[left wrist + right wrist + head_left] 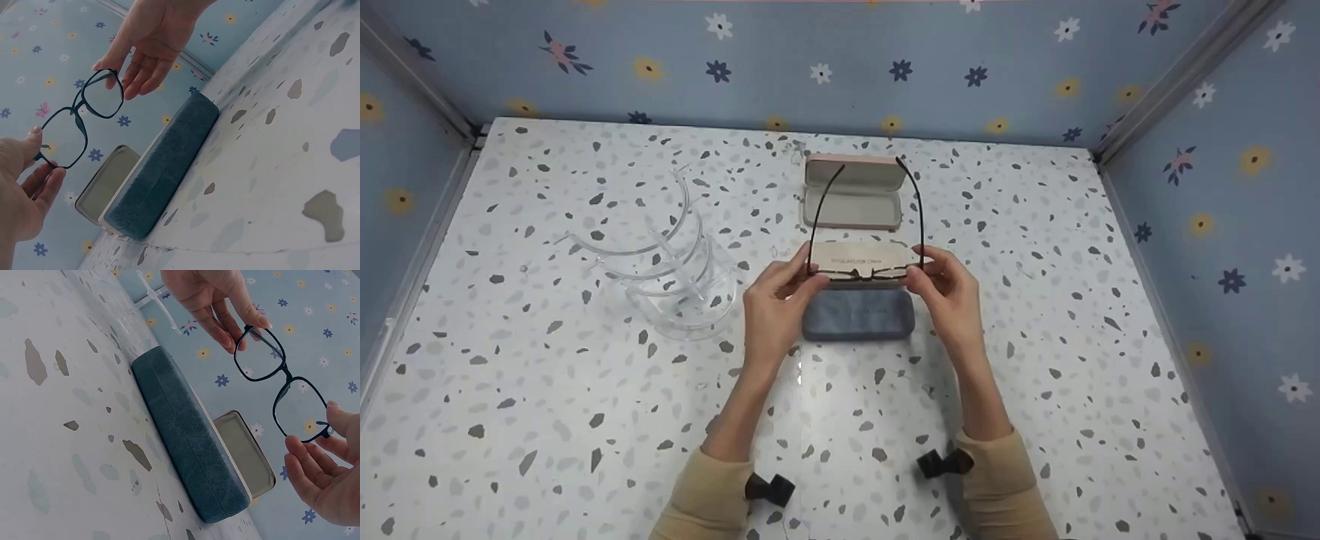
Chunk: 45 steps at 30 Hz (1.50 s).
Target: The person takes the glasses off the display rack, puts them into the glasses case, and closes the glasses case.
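Note:
Black-framed eyeglasses (pixel 864 276) are held up over a blue case, temples unfolded and pointing to the far side. My left hand (pixel 776 307) pinches the frame's left end between thumb and fingers. At the other end, my right hand (pixel 956 304) pinches the frame near the hinge. Beneath them lies the blue spectacle case (pixel 859 315), with a cream printed surface (pixel 861 255) behind its blue front; whether that is lining or cloth I cannot tell. Both lenses show in the left wrist view, where the eyeglasses (pixel 77 107) stay apart from the case (pixel 163 169).
Farther back, a pink case (pixel 853 206) stands with its lid raised, showing a grey lining. To the left is a clear curved-arm display stand (pixel 682 285). The speckled white table (pixel 1072 375) meets flowered blue panels (pixel 855 45) at the back and sides.

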{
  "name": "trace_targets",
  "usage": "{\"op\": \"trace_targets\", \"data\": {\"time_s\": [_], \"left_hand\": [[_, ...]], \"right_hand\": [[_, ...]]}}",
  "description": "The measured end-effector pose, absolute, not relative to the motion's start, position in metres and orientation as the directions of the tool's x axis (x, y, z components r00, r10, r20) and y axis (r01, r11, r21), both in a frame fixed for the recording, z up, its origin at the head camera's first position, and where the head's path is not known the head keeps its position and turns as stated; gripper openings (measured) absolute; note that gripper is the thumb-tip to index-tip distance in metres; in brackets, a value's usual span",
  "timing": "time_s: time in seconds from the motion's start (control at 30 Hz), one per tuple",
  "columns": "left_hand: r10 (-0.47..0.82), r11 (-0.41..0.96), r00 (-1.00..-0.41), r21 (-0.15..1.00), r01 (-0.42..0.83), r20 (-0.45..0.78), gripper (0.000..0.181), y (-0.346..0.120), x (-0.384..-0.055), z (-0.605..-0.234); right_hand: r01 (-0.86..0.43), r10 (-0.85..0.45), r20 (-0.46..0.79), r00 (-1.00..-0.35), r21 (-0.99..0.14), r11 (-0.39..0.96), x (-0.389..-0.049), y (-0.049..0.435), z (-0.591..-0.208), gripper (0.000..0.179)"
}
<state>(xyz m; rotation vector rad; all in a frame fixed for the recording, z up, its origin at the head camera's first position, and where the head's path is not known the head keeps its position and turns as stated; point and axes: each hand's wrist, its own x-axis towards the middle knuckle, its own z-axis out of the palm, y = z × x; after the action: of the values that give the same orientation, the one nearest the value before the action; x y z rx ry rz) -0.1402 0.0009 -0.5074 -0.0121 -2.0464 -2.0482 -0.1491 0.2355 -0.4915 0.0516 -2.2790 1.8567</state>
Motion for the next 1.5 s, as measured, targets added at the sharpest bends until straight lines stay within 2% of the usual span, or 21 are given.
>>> {"op": "trace_targets", "data": {"time_s": [0.47,1.2,1.5], "left_hand": [[-0.128,0.032,-0.976,0.984,0.176,0.179,0.049,-0.0017,-0.1414,-0.5077],[-0.116,0.049,-0.97,0.977,0.208,0.213,0.044,-0.0033,-0.1428,-0.5108],[-0.104,0.101,-0.968,0.97,0.22,0.23,0.045,-0.0032,-0.142,-0.5107]], "right_hand": [[-0.155,0.101,0.181,-0.978,-0.963,0.222,-0.1497,0.2357,-0.4902,0.033],[-0.164,0.072,0.183,-0.98,-0.962,0.219,-0.1492,0.236,-0.4931,0.051],[-0.159,0.068,0.177,-0.982,-0.964,0.213,-0.1483,0.2363,-0.4908,0.056]]}}
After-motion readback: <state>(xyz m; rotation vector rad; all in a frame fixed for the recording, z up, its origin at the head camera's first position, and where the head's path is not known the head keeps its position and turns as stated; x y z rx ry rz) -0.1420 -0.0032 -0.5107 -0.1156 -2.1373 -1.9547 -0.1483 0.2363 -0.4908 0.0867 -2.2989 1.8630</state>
